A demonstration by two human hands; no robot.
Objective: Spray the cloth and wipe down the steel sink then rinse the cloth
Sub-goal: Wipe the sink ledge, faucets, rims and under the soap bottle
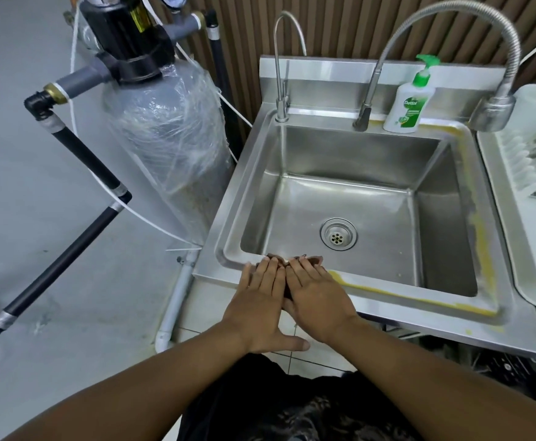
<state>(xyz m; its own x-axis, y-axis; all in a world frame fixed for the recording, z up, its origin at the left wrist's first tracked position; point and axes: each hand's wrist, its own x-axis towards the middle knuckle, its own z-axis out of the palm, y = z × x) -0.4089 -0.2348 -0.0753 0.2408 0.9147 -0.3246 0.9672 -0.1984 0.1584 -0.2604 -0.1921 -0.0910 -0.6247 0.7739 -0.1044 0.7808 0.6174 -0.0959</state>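
The cloth [313, 259], dark brown and mostly covered, is spread on the front rim of the steel sink [435, 326], near its front left corner. Only a narrow strip of it is seen, past the fingertips at the basin's edge and in the gap between the two hands. As far as can be judged, its long axis runs left to right, along the rim.

It is pressed flat from above by both hands. The left hand [260, 300] and the right hand [319, 297] lie side by side, fingers straight and pointing towards the basin; nothing is gripped or pinched.

A yellow streak [397, 293] begins just beside the right hand and is carried rightward along the front rim, then up the right rim. The cloth thus lies at the streak's left end, and the right hand is the nearer to it. A sideways push to the right, along the rim's own line, is probably what is called for next.

The drain [338, 233] lies further in, and a soap bottle [410, 103] stands on the back ledge. No spray bottle is seen.
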